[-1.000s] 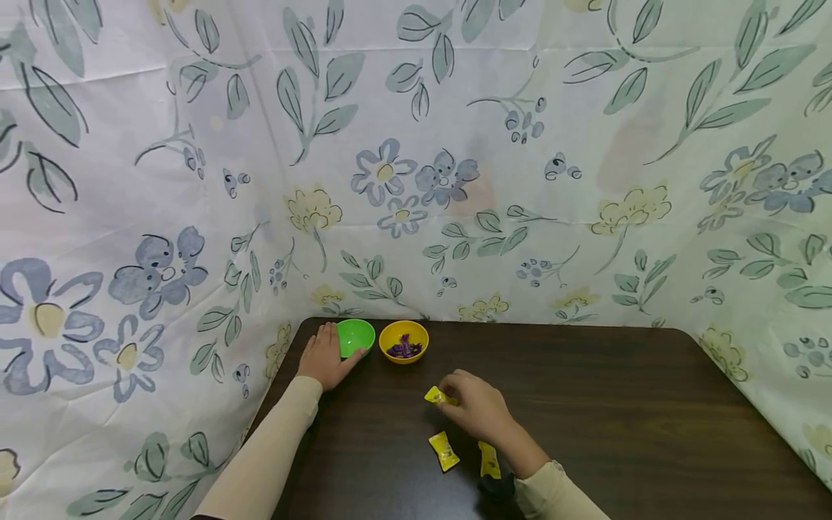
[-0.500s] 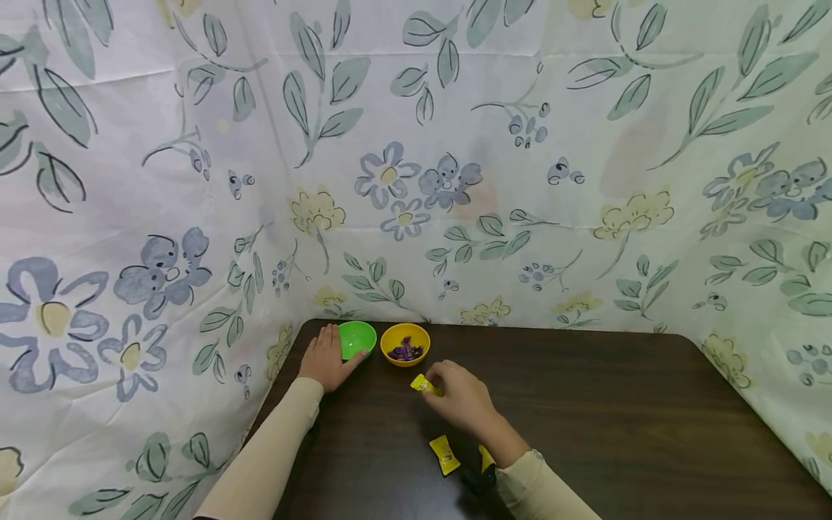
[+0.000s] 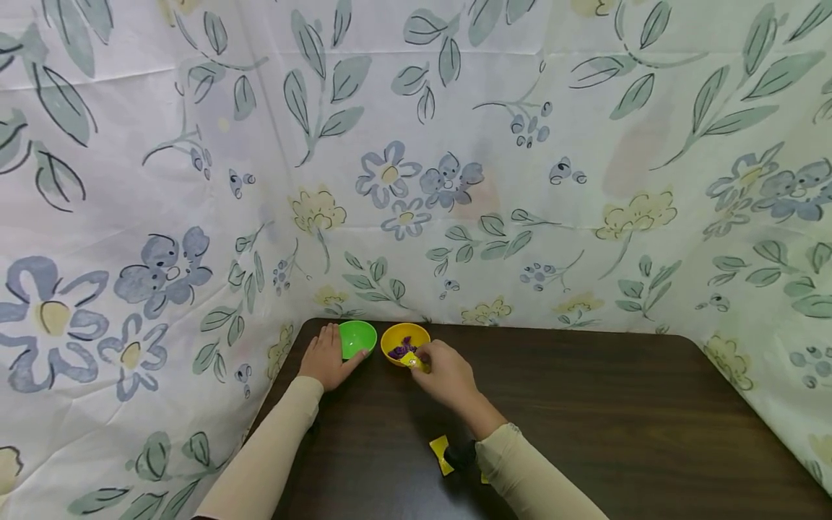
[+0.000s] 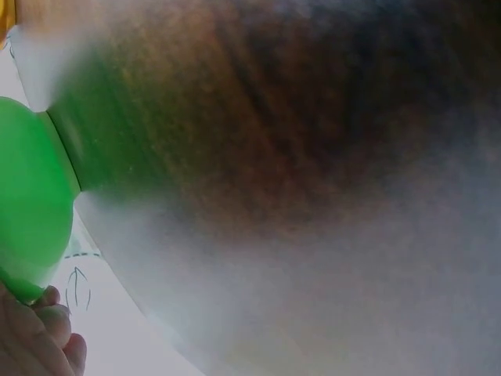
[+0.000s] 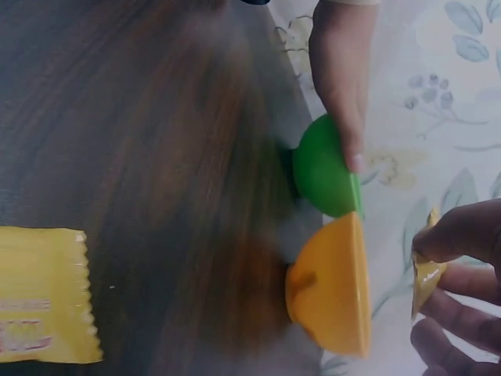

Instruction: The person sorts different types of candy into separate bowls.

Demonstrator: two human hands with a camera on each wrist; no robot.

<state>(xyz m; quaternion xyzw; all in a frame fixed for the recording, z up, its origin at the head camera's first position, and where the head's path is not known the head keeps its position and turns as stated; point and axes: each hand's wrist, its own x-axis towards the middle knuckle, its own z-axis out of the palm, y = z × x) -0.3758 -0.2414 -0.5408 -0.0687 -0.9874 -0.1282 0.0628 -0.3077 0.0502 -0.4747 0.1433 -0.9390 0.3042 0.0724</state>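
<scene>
Between thumb and fingertips, my right hand [image 3: 450, 372] pinches a small yellow-wrapped candy [image 3: 411, 360] at the near right rim of the orange-yellow bowl [image 3: 422, 334]. Several purple-wrapped candies [image 3: 400, 350] lie inside that bowl. In the right wrist view the pinched candy [image 5: 427, 274] appears just beyond the bowl's rim. My left hand [image 3: 327, 361] rests against the green bowl [image 3: 359, 336], fingers stretched along its left side and thumb on its near side. The green bowl's visible inside holds nothing. Part of its outside [image 4: 31, 188] shows in the left wrist view, beside the fingertips.
Nearer me on the dark wooden table [image 3: 585, 404] lies a yellow-wrapped candy [image 3: 439, 452], partly behind the dark wrist camera [image 3: 461, 455]. Only a corner of another yellow wrapper [image 3: 484, 478] shows beside the right sleeve. Floral cloth [image 3: 507, 282] hangs behind and beside the table.
My right hand has carried the yellow candy away from me and leftward, from over the table to the orange-yellow bowl's rim. The left hand stays at the green bowl.
</scene>
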